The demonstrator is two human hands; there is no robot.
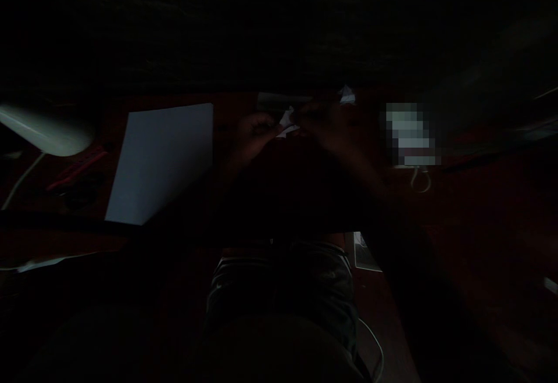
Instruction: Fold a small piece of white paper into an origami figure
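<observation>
In very dim light, a small folded piece of white paper (286, 120) is held between my two hands above the dark table. My left hand (256, 129) pinches its left side with thumb and fingers. On its other side my right hand (320, 124) closes on the paper, though its fingers are mostly lost in shadow. Behind the hands lies a flat pale strip (279, 101). A second small folded white paper (347, 95) stands farther back, to the right.
A stack of white paper sheets (170, 156) lies to the left. Beyond it are a white rounded object (52, 133) with a cord and a reddish long item (76, 168). A blurred-out pale object (412, 133) with a loop (421, 181) lies at right.
</observation>
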